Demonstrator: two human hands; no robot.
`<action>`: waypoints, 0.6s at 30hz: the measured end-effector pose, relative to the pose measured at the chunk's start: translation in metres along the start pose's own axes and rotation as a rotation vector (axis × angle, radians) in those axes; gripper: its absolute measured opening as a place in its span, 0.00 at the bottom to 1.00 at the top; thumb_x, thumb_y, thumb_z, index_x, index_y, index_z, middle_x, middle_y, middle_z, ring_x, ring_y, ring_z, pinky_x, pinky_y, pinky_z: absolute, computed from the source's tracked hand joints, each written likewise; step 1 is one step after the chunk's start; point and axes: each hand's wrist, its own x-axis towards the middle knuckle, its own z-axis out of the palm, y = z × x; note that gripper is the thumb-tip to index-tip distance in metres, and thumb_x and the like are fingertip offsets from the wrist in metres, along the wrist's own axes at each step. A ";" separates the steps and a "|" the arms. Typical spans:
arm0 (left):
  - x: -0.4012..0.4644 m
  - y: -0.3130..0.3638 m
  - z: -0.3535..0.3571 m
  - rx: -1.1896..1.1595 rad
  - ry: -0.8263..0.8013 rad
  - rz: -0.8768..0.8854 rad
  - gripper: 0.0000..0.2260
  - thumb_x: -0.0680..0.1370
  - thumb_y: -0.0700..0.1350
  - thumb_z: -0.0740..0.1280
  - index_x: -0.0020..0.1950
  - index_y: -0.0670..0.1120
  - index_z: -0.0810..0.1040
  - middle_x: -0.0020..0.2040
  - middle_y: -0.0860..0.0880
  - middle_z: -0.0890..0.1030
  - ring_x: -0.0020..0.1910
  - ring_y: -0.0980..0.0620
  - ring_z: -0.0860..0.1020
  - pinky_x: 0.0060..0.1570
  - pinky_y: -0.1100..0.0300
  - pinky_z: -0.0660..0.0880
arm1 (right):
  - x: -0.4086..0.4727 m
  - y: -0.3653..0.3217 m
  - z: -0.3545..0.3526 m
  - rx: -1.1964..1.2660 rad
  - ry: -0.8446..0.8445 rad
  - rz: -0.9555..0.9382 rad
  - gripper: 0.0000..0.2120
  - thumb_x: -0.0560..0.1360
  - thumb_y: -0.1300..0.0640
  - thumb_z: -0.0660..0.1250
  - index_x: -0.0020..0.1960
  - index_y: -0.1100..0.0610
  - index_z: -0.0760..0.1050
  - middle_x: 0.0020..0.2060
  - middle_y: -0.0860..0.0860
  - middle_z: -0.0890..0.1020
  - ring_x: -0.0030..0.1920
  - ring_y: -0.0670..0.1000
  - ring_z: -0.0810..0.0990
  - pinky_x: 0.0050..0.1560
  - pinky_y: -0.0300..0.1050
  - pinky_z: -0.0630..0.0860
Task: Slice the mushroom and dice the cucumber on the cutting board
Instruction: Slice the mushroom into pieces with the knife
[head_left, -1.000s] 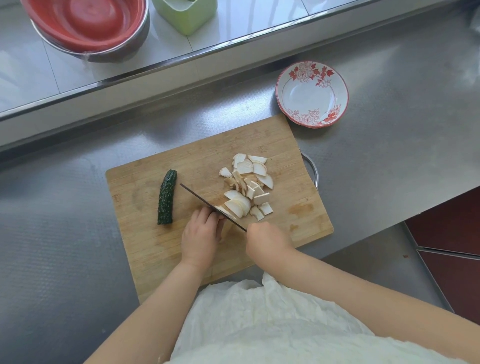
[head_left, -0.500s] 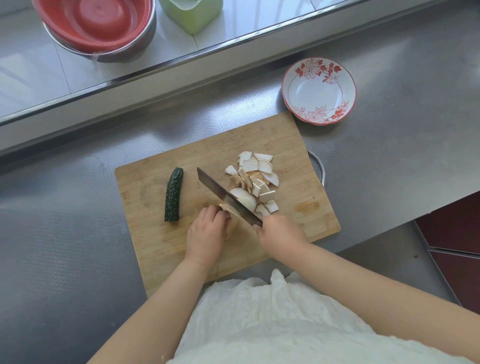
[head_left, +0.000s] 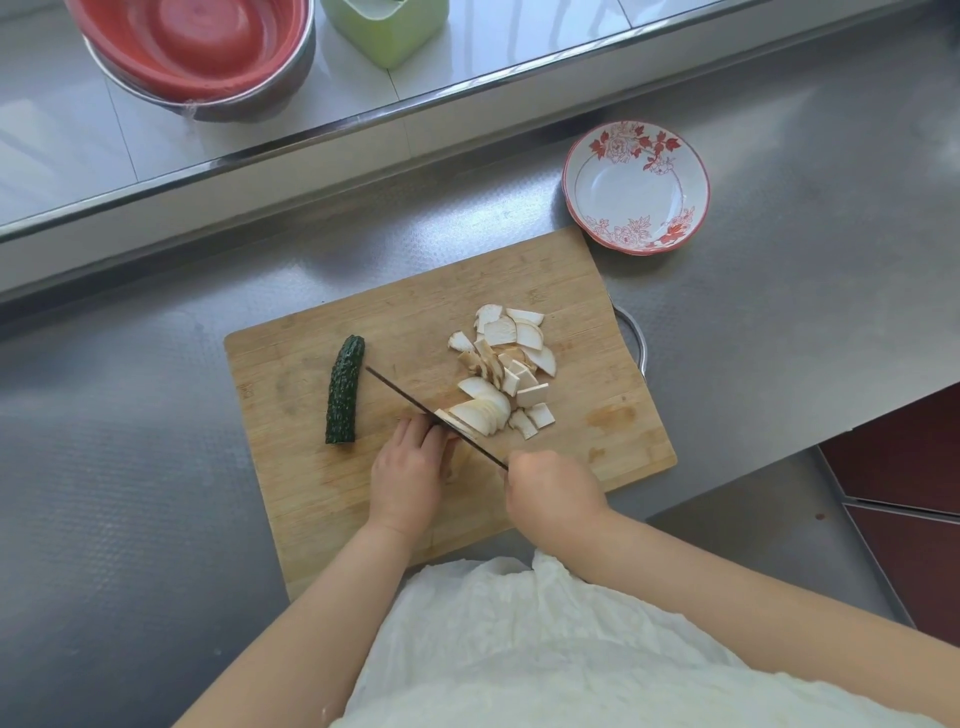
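Far left on the cutting board (head_left: 597, 332) lies the cucumber (head_left: 344, 391), whole, dark and bumpy, lengthwise and untouched, so the dicing looks not yet begun. Moving in, the left hand (head_left: 408, 475) is pressed down near the board's front edge, fingers curled over what's left of the mushroom (head_left: 458, 453), knuckles right against the blade. And there's the knife (head_left: 434, 415), edge-on to the camera, tip just beside the cucumber's flank, running diagonally back to the right hand (head_left: 553, 493), which is wrapped tight round the handle, handle itself hidden. Beyond the blade, the mushroom slices (head_left: 506, 371) sit heaped, fresh ones fanned against the steel. Up right, off the board, a flowered bowl (head_left: 636, 188) waits on the steel counter (head_left: 805, 291). Here's the danger: that remaining piece looks short, so the guiding fingertips have little room; a slip of the stub or a blade drifting left would meet a finger. Slices could also cling to the blade and drag the pile.
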 end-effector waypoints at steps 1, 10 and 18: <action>0.000 0.000 0.000 -0.006 0.001 -0.003 0.10 0.76 0.45 0.62 0.45 0.40 0.79 0.43 0.45 0.78 0.41 0.45 0.73 0.28 0.56 0.70 | 0.000 -0.001 -0.001 -0.004 -0.005 0.002 0.09 0.80 0.59 0.57 0.55 0.57 0.74 0.45 0.54 0.81 0.39 0.56 0.75 0.26 0.40 0.59; 0.002 0.000 -0.001 -0.026 0.001 -0.005 0.14 0.78 0.48 0.60 0.45 0.41 0.80 0.44 0.46 0.79 0.42 0.47 0.71 0.30 0.54 0.70 | 0.012 -0.011 -0.006 -0.006 -0.085 0.071 0.09 0.77 0.65 0.57 0.53 0.59 0.74 0.36 0.52 0.73 0.39 0.55 0.74 0.33 0.42 0.67; 0.002 -0.002 -0.004 -0.082 -0.017 -0.013 0.10 0.76 0.47 0.62 0.41 0.44 0.79 0.42 0.49 0.77 0.40 0.49 0.72 0.30 0.57 0.69 | 0.029 0.004 0.001 0.222 -0.113 0.140 0.12 0.81 0.51 0.57 0.52 0.58 0.74 0.41 0.53 0.77 0.45 0.57 0.79 0.39 0.45 0.71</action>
